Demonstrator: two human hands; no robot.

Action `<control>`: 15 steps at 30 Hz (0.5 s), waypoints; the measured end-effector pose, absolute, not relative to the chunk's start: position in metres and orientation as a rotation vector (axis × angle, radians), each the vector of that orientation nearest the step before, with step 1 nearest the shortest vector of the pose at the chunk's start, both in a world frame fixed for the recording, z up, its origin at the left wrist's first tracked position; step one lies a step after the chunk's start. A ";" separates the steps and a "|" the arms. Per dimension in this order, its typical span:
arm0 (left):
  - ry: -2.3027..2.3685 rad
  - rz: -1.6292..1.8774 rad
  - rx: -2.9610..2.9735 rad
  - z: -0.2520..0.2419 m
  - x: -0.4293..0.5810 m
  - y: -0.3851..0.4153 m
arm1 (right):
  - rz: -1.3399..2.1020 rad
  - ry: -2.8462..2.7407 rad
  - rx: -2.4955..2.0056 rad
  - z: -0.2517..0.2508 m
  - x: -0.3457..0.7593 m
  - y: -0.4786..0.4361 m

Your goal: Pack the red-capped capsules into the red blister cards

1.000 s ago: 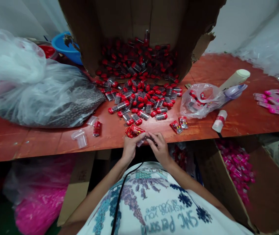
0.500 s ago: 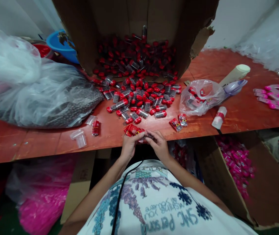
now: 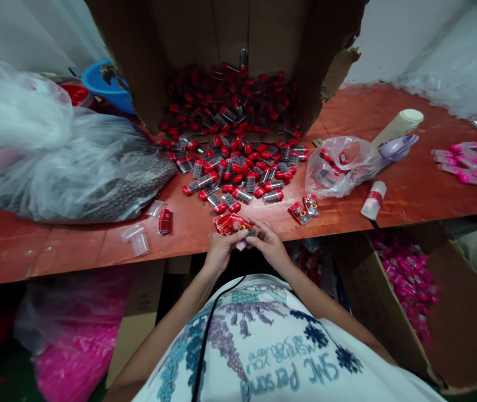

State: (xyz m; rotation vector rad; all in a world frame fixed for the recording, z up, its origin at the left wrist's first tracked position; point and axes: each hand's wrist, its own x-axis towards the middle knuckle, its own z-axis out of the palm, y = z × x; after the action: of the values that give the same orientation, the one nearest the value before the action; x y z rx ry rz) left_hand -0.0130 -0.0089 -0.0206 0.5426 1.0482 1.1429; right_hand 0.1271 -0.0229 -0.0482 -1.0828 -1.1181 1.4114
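Observation:
At the table's front edge, my left hand point(image 3: 220, 249) is closed on a red printed packet point(image 3: 229, 223), its thumb lying across the lower part. My right hand point(image 3: 270, 244) meets it, fingers pinched at the packet's right end, where a small dark, partly clear piece shows; what exactly lies between the fingertips is partly hidden. Just beyond the hands is a loose pile of clear capsules with red caps point(image 3: 242, 195), several holding dark beads. Two small red-and-black packets point(image 3: 299, 213) lie to the right of my right hand.
A cardboard box point(image 3: 138, 84) on its side holds more capsules. A clear bag of dark beads point(image 3: 138, 173) lies left, near a red cylinder point(image 3: 164, 221) and clear plastic pieces point(image 3: 138, 240). To the right are a plastic bag point(image 3: 339, 167), a white roll point(image 3: 373, 200) and pink capsules point(image 3: 468, 162).
The red packet has turned slightly and shows more of its printed face between my hands. My fingers have shifted a little on it; the camera view has moved slightly.

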 end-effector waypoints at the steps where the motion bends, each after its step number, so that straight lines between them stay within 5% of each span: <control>1: 1.030 1.113 0.544 -0.021 -0.011 -0.010 | 1.406 -1.120 -1.084 -0.048 0.128 -0.022; 7: 0.963 1.014 0.462 -0.029 -0.003 -0.010 | 1.320 -1.141 -1.190 -0.048 0.139 -0.020; 15: 1.085 1.134 0.283 -0.036 -0.007 -0.004 | 0.612 -1.206 -1.561 -0.063 0.201 -0.017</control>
State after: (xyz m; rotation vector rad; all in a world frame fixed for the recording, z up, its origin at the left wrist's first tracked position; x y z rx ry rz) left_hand -0.0072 -0.0040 -0.0360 0.2827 1.0853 1.1336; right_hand 0.2009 -0.0169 -0.0629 -1.5614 -1.2060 0.6116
